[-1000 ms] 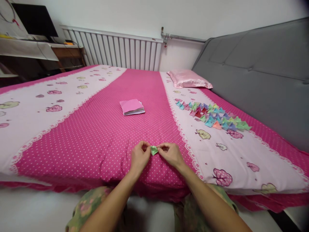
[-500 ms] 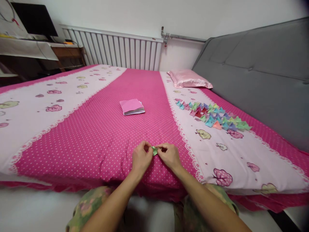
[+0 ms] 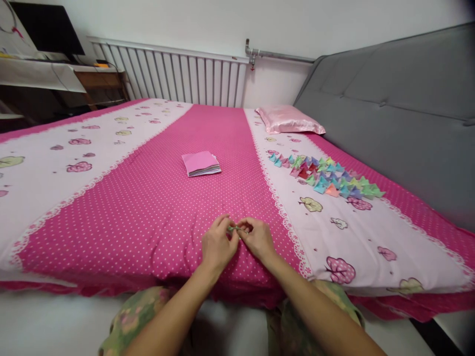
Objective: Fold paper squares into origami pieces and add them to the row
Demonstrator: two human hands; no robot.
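Between my two hands is a small green folded paper (image 3: 232, 228), seen nearly edge-on as a thin strip. My left hand (image 3: 219, 243) pinches its left side with thumb and fingers. On the other side, my right hand (image 3: 257, 238) grips the paper with fingertips and thumb close to the left thumb. Fingers cover most of the paper. Both hands are just above the near part of the pink dotted bedspread (image 3: 166, 207). Farther right lies a cluster of several folded paper boats (image 3: 328, 178) in many colours.
A stack of pink paper (image 3: 201, 164) lies mid-bed. A pink satin pillow (image 3: 289, 120) rests beside the grey headboard (image 3: 401, 109). Behind the bed are a white radiator (image 3: 170, 74) and, at left, a desk (image 3: 98, 81) with a black monitor (image 3: 46, 29).
The green paper has turned from showing its face to nearly edge-on, and less of it shows. Both hands stay close together around it. The view has shifted slightly.
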